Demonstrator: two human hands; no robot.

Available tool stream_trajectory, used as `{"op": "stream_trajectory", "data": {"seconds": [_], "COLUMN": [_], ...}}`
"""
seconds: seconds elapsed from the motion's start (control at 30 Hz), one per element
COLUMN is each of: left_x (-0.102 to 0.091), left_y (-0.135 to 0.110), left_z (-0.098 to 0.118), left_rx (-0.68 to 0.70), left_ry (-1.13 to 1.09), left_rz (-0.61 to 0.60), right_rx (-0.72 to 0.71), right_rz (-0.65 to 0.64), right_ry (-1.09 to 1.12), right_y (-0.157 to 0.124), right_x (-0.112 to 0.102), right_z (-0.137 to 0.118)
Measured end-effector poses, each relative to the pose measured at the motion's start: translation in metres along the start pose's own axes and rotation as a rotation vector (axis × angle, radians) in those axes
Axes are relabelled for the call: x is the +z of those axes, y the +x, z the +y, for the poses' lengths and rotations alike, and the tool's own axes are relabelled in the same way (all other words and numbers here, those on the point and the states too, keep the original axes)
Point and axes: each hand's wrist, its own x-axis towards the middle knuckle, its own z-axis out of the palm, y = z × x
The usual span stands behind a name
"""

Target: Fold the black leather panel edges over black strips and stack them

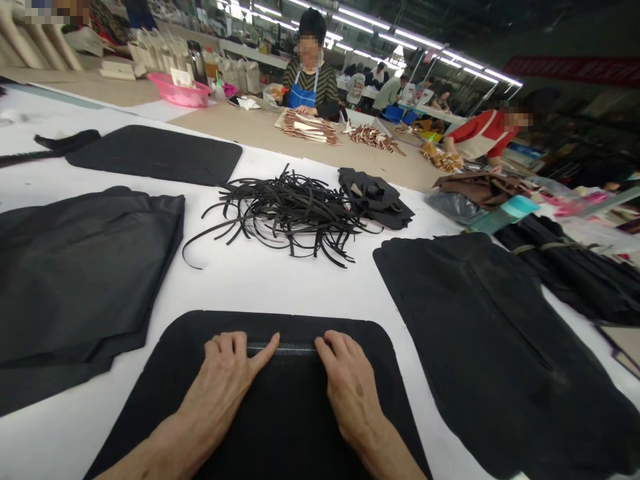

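A black panel (295, 420) with rounded corners, looking like leather or a leather-like sheet, lies flat in front of me. Near its far edge runs a narrow slot or strip (287, 349) with a thin light line. My left hand (223, 373) rests on the panel at the strip's left end, fingers bent, thumb stretched out along the strip. At the right end, my right hand (350, 377) presses down with bent fingertips, thumb beside them. Neither hand visibly grips anything; the undersides of the fingers are hidden.
Black sheets lie stacked left (85, 267) and right (500, 347). Beyond are a tangle of black strips (295, 207), crumpled black pieces (375, 198) and another black panel (160, 153). A turquoise bottle (505, 212) lies at right. Co-workers (307, 73) work across the table, near a pink basin (180, 92).
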Motion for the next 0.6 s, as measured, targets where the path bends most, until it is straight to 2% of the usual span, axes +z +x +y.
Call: {"op": "stream_trajectory", "data": {"seconds": [0.2, 0.3, 0.5, 0.6], "left_x": [-0.003, -0.001, -0.003, -0.005], "left_y": [-0.005, -0.008, -0.006, -0.003], "left_z": [-0.004, -0.005, -0.002, -0.001], "left_rx": [-0.032, -0.034, 0.0, 0.003], "left_ry": [-0.168, -0.151, -0.09, -0.056], "left_rz": [0.009, 0.001, -0.035, -0.026], "right_rx": [-0.051, -0.069, -0.128, -0.149], "right_rz": [-0.037, -0.063, -0.151, -0.178], "right_ry": [-0.058, -0.136, -0.411, -0.45], "right_y": [-0.01, -0.007, 0.008, 0.01], "right_x": [0.014, 0.01, 0.0, -0.001], "right_z": [-0.003, -0.008, -0.037, -0.042]}}
